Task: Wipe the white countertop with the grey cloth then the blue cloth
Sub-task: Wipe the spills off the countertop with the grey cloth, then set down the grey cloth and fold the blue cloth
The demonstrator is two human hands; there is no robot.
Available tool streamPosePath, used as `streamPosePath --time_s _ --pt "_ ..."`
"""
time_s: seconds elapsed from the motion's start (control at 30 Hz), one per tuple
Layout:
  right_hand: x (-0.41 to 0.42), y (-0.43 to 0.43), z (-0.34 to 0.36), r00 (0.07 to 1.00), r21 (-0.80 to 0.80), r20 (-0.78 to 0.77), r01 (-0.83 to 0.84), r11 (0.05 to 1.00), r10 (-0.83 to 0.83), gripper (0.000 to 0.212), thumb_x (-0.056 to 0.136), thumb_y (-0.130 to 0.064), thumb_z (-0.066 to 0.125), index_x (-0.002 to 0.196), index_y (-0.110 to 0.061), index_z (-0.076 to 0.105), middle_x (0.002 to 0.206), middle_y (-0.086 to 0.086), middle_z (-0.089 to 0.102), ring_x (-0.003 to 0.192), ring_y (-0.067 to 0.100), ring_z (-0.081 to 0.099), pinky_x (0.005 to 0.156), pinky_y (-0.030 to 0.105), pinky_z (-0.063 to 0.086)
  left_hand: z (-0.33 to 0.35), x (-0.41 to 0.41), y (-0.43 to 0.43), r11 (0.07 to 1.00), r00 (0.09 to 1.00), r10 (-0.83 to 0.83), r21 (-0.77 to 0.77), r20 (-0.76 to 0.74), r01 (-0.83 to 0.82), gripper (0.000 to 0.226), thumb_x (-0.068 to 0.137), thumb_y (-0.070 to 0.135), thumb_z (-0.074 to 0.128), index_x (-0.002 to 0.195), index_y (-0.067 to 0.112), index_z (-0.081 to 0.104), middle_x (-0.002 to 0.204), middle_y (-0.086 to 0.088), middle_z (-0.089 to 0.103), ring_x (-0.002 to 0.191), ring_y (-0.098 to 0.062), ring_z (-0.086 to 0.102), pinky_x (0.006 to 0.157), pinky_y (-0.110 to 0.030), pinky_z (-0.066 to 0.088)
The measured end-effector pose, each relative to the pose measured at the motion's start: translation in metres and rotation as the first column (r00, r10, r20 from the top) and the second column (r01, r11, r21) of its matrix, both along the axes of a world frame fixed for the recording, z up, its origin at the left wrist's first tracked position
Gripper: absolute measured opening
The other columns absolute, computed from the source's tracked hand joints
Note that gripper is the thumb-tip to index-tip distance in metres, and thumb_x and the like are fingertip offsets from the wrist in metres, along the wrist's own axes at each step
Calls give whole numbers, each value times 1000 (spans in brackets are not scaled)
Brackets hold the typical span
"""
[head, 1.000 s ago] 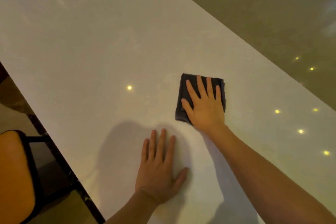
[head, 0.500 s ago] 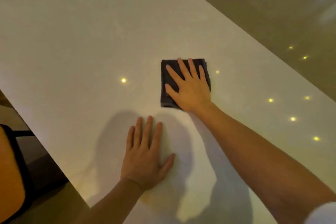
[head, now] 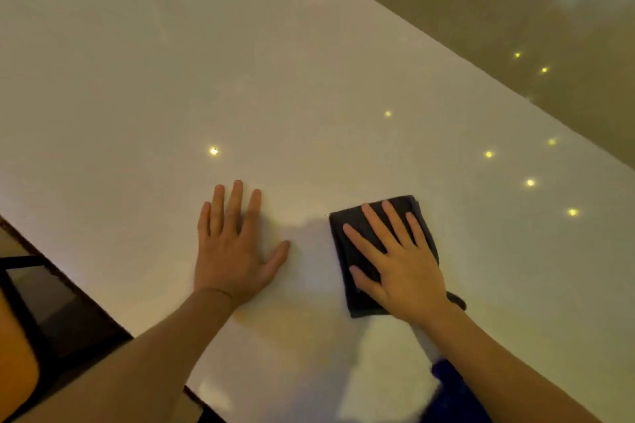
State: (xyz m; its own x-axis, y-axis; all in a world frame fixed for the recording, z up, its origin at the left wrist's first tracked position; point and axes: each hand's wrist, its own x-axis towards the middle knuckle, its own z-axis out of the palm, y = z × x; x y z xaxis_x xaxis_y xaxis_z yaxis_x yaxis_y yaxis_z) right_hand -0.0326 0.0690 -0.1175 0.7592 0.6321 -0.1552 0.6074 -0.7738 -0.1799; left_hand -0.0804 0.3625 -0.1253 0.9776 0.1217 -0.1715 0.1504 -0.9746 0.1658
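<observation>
The right hand (head: 402, 264) lies flat, fingers spread, pressing the grey cloth (head: 357, 244); the left hand (head: 233, 251) rests open beside it on the desk (head: 171, 79), holding nothing. Grey wiping underway; more strokes seem needed before the blue cloth.

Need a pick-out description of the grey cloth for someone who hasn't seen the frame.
Start from the white countertop that fills most of the view, and look at its near right part. Two hands lie flat there; the grey cloth is the folded dark square under the right hand. It is the only dark thing on the pale top, and the left hand beside it rests on bare surface.
</observation>
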Motion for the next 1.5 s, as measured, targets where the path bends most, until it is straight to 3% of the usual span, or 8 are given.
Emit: streamPosePath --time_s 0.13,0.27,0.57,0.8,1.03,1.17,1.3,1.5 --pt "2 14 18 938 224 -99 347 911 -333 63 93 -45 63 151 -24 48 162 12 39 152 39 26 122 61 23 7 0 -3 1000 1000 -2 14 -22 2 95 87 78 16 160 18 11 169 -14 3 155 -36 -5 125 -53 4" --pt "-6 0 32 400 182 -310 916 359 -863 73 90 -42 69 151 -14 41 149 20 45 135 42 43 107 53 41 28 2 -27 986 988 127 -99 -91 -136 90 87 73 26 158 18 19 168 -14 8 153 -38 2 123 -54 7" --pt "-3 -51 75 46 46 -960 999 5 -276 14 85 -8 76 99 -9 73 98 19 77 76 27 76 62 37 63 63 21 -186 737 926 274 -561 -260 -376 26 90 13 63 115 8 60 117 -14 64 103 -30 58 89 -36 46" --pt "-64 -194 90 29 73 -995 871 -486 -98 31 97 -10 61 127 -10 63 120 20 70 111 37 68 81 45 59 95 34 -311 376 955 55 -880 -292 -291 18 97 12 58 106 26 50 99 6 58 93 -18 60 80 -27 54" --pt "-142 -260 95 -181 169 -838 811 -560 -514 31 101 -13 57 132 -8 58 126 17 65 114 34 64 104 51 51 73 19 -339 572 940 -134 -799 -313 -184 44 89 16 71 128 17 51 124 -1 57 104 -16 53 84 -26 45" --pt "-205 -224 77 -330 -51 -683 912 -407 -652 51 93 -33 71 134 -9 51 123 12 59 101 26 58 78 36 54 61 -42 -319 842 876 -273 -539 -397 17 62 76 55 78 121 17 56 115 -2 57 103 -19 54 82 -30 45" --pt "-226 -168 65 -180 -74 -691 981 -180 -700 43 90 -31 74 122 -11 54 107 4 63 88 19 60 65 27 49 68 -81 -332 859 716 -512 -301 -475 414 50 77 42 79 114 19 53 117 -5 50 110 -26 51 82 -34 47" --pt "-209 -120 81 0 71 -775 994 -86 -632 14 92 -7 65 105 -13 63 102 7 71 96 27 67 89 47 59 91 -59 -264 744 617 -484 -663 -621 -82 25 81 5 74 86 15 51 98 -12 64 93 -28 62 88 -44 57"
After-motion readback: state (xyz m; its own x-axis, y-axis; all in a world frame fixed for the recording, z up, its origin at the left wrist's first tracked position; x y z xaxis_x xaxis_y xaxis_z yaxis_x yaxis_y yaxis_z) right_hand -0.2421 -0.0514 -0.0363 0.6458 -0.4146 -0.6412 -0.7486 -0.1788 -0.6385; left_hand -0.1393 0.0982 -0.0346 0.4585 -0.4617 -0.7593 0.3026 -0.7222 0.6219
